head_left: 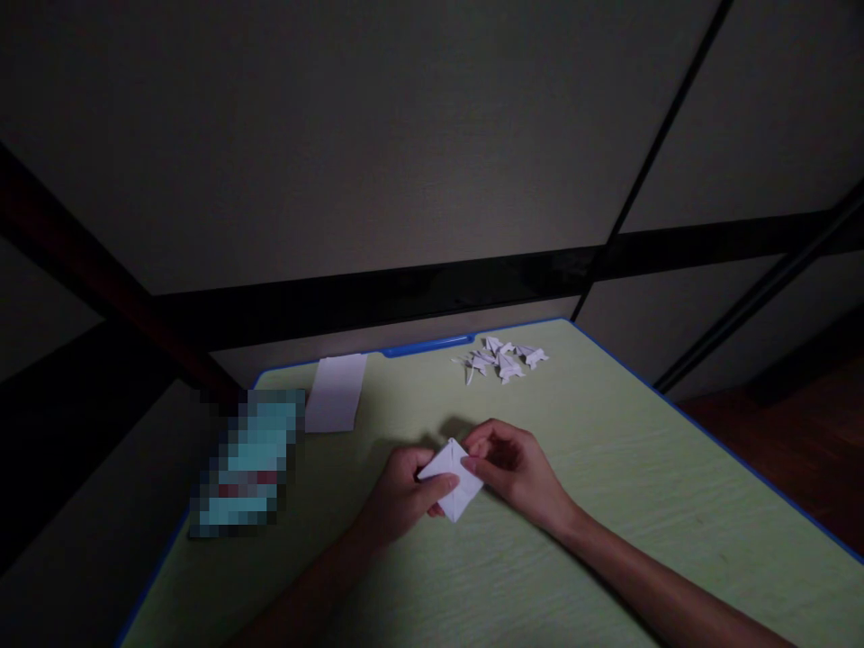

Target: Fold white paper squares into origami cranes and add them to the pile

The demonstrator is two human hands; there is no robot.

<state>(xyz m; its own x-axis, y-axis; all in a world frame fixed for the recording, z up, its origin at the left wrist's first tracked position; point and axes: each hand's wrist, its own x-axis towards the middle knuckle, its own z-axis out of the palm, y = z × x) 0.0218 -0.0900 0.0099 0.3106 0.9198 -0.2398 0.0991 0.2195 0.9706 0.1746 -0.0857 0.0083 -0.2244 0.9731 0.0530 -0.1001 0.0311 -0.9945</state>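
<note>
A small folded piece of white paper (454, 497), diamond-shaped with crease lines down its middle, is held above the green table. My left hand (403, 493) grips its left side, thumb on top and fingers underneath. At its right edge, my right hand (517, 463) pinches the paper between thumb and curled fingers. Beyond the hands, several folded white paper figures (508, 364) lie in a group near the table's far edge. A stack of white paper sheets (336, 393) rests at the far left.
The green table (607, 450) has a blue rim and a blue handle (428, 346) at its far edge. A blurred-out turquoise item (253, 463) lies at the left edge. Dark-striped cabinet panels (378, 153) stand right behind the table.
</note>
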